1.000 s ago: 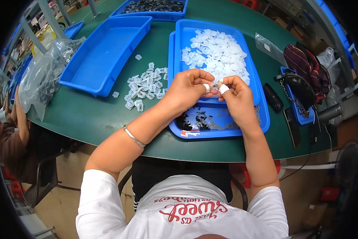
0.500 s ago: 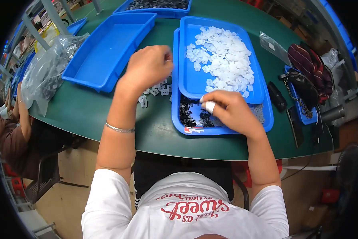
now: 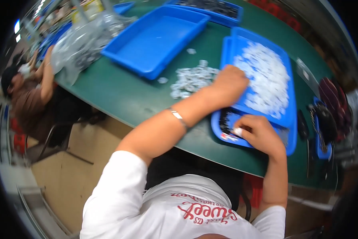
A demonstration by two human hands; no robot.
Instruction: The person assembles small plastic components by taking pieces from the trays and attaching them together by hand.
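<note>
My left hand [image 3: 230,86] is over the left side of a blue tray [image 3: 240,44] holding many flat white plastic pieces [image 3: 269,85]. Its fingers curl inward, and whatever they hold is hidden. That tray rests on another blue tray [image 3: 291,144], whose near end shows small black parts [image 3: 225,121]. Down at this near end is my right hand [image 3: 262,134], fingers pinched among the black parts, with a white wrap on one fingertip. What it pinches cannot be made out. Beside my left forearm, a loose pile of whitish pieces [image 3: 189,81] lies on the green table.
A blue tray [image 3: 155,38] stands at the left, near a clear plastic bag [image 3: 81,44]. Farther back is a tray of dark parts [image 3: 210,5]. A dark pouch [image 3: 326,123] and maroon cloth [image 3: 332,93] lie at the right. Another person [image 3: 31,95] sits at the left.
The whole view has shifted, with the table moving right and tilting. My left hand has moved right, from beside the trays to over the white pieces. My right hand has dipped to the black parts.
</note>
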